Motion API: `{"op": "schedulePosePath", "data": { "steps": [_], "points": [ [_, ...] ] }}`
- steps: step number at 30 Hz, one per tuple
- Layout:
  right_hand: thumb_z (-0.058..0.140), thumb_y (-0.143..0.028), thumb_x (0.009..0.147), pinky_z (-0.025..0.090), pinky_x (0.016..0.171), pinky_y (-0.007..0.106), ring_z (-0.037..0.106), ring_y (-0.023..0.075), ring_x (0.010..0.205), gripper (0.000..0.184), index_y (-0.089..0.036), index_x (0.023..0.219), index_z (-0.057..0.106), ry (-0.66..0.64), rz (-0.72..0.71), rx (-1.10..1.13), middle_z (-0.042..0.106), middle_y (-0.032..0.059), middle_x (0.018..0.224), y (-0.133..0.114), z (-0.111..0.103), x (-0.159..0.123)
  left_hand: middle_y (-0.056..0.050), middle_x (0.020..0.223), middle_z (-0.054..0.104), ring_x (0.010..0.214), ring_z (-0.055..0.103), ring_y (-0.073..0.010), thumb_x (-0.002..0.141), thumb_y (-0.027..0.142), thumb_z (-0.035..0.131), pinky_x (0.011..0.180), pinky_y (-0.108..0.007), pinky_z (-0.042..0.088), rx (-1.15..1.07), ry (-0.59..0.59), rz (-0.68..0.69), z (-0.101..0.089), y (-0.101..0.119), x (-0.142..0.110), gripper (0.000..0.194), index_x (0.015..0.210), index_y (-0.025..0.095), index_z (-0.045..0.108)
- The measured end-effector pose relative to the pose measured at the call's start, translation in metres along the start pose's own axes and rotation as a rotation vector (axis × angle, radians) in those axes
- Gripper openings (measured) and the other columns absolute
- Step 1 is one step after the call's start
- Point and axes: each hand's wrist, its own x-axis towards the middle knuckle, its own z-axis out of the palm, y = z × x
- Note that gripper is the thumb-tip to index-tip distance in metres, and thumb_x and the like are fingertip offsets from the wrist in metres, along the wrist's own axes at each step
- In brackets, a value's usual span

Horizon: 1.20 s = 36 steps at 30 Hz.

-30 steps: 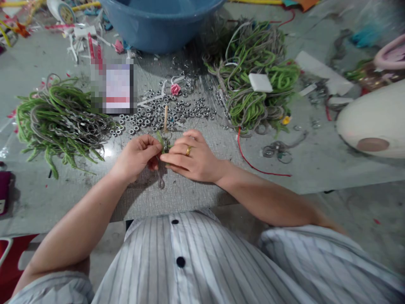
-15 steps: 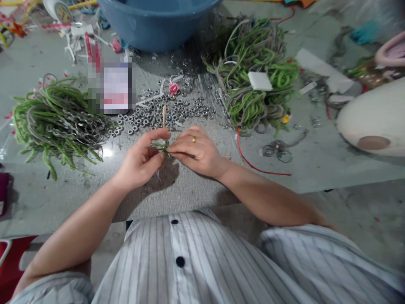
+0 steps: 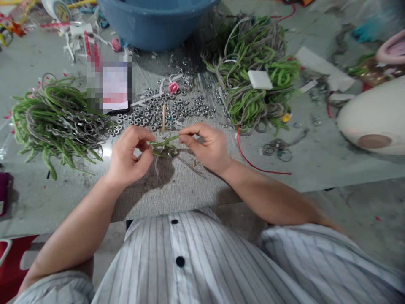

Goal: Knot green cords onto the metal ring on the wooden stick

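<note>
Over grainy grey tabletop (image 3: 142,200), left fingers (image 3: 141,133) and right fingers (image 3: 191,142) pinching looped green cord (image 3: 165,142), thin grey strand (image 3: 191,167)

Single head-worn view, near: looks forward and down past striped shirt (image 3: 152,261) onto hands (image 3: 210,147), tabletop (image 3: 305,181).

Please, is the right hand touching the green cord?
Touching: the head view shows the right hand pinching the green cord at its fingertips.

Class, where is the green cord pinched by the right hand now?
Just left of the head view's centre, the green cord runs between left hand and right hand, below the wooden stick.
</note>
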Motion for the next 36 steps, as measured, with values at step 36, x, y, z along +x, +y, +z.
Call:
{"op": "schedulePosePath", "data": {
  "steps": [36],
  "points": [
    [0.057, -0.033, 0.091, 0.043, 0.081, 0.035, 0.059, 0.0204, 0.091, 0.02, -0.021, 0.103, 0.069, -0.501, -0.263, -0.354, 0.07, 0.005, 0.089, 0.014, 0.003, -0.004, -0.009, 0.088, 0.061, 0.086, 0.058, -0.0242, 0.078, 0.012, 0.048, 0.073, -0.035, 0.049, 0.55, -0.542, 0.108, -0.002, -0.009, 0.008, 0.019, 0.088, 0.015, 0.064]
  ]
}}
